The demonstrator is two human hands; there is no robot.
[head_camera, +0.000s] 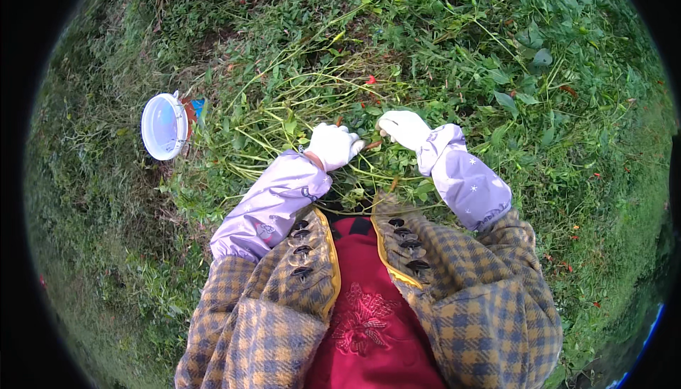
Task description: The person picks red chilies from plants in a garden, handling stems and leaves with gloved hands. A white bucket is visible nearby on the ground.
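My left hand [331, 147], in a white glove, is curled low over the pulled-over green stems [276, 109]. An orange-brown pod [374, 145], likely a chili pepper, pokes out at its thumb tip. A second brownish pod [339, 121] shows just behind the knuckles. To the right, my right hand [407, 129], also white-gloved, is held over leaves with its fingers bent down. Its fingertips are a short way from the first pod, and whether they hold anything is hidden. A red chili pepper [371, 79] lies among the stems beyond both hands.
A white plastic bucket [165, 126] lies tipped in the weeds at left, with red and blue showing beside it. Dense leafy plants [511, 69] spread at the right and far side. My checked coat [468, 304] hangs open near the stems.
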